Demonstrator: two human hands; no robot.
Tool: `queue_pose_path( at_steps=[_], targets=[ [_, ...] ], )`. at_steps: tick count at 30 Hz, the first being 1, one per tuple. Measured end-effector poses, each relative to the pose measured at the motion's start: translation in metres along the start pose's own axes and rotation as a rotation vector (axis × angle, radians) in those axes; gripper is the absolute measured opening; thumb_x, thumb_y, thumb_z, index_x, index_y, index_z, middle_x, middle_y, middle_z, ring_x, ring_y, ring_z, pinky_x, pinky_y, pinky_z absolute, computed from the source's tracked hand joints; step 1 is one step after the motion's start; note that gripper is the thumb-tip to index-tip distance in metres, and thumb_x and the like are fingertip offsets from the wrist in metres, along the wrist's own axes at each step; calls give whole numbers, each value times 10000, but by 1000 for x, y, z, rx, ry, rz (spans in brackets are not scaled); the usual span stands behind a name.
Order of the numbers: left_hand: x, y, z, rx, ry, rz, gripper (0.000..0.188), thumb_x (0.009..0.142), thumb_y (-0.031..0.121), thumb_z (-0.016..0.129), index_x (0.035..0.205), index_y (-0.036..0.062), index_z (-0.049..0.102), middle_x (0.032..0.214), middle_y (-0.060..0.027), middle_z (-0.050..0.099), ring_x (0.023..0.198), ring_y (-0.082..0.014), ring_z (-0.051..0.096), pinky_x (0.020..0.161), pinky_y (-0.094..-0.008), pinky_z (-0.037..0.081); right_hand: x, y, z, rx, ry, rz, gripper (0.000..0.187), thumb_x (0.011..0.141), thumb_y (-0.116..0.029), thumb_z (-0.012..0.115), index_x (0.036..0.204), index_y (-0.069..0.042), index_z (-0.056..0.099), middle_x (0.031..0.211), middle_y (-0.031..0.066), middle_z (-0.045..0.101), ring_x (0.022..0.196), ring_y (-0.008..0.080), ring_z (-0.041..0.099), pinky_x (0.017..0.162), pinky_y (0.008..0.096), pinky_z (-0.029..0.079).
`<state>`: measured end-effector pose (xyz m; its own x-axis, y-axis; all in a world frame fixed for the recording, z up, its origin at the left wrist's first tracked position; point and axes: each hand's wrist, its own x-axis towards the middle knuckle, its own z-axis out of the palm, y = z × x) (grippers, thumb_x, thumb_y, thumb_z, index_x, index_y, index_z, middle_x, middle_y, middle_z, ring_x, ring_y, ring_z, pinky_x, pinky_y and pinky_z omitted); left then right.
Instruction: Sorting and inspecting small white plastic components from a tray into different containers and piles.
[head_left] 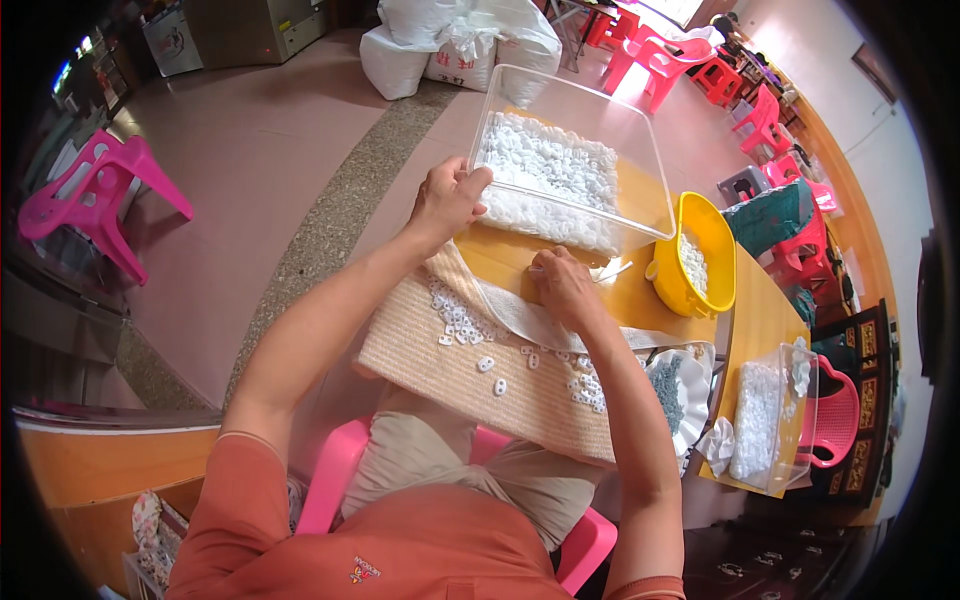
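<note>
My left hand [447,203] is closed on the near left corner of a clear plastic box [655,150]. White small parts [555,165] lie in a thick layer in it. Below the box's near edge, my right hand [565,285] rests by the wooden table [480,262] with curled fingers; what they hold, if anything, is hidden. Nearer to me, a beige ribbed cloth [420,350] covers the table's edge and my lap side. Loose white pieces [462,322] with holes are scattered on it, beside a folded white fabric strip [515,318].
A yellow basket [697,215] with white pieces stands right of the box. Past my right forearm are a white scalloped dish [692,400] of grey-blue bits and another clear bin [800,425]. White sacks [460,45] and pink stools [105,195] stand on the floor.
</note>
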<state>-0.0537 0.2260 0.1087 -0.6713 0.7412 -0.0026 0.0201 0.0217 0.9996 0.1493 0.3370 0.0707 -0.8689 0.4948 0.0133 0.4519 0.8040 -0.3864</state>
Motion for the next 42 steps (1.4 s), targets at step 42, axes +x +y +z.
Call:
queue_pose_path(
  at_steps=[42],
  targets=[
    [-7,6,2,13,25,-4,357,867,360,612,971,19,579,878,-63,601,673,-118,634,575,-231,510,-18,21,-16,62,-30,29,142,737,-76,617,834,-28,710,812,179,683,795,336,668,712,418,520]
  ],
)
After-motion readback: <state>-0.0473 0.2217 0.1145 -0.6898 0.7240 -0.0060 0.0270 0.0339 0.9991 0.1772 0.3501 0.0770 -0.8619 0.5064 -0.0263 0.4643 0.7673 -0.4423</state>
